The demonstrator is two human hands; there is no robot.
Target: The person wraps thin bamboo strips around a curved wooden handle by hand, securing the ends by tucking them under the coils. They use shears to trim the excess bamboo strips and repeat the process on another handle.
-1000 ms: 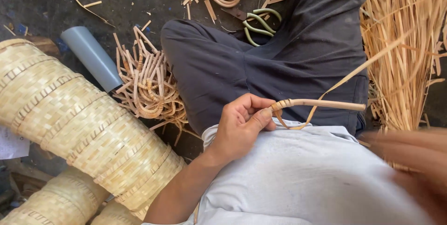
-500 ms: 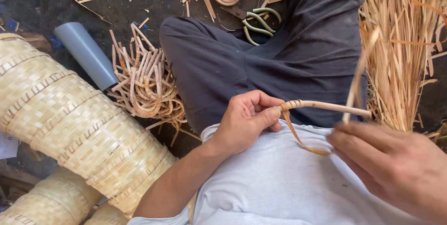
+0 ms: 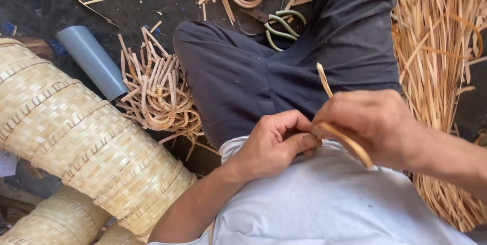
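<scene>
Over my lap, my left hand [image 3: 274, 141] pinches the end of a thin rattan stick, most of it hidden under my fingers. My right hand [image 3: 373, 126] presses against the left one and grips a flat cane strip [image 3: 342, 133]. One end of the strip pokes up past my knuckles, the other slants down towards my white shirt. Both hands meet at the thumb tips. My dark trousers lie beneath them.
Stacked woven bamboo baskets [image 3: 76, 138] lie at the left. A grey pipe [image 3: 91, 60] and a heap of curved rattan pieces [image 3: 162, 100] rest on the dark floor. Green-handled shears [image 3: 281, 27] lie by my knee. A bundle of cane strips [image 3: 436, 72] fills the right.
My right hand has come in from the lower right and closed against my left hand. The strip, earlier trailing out to the right, is now bent up over my right knuckles.
</scene>
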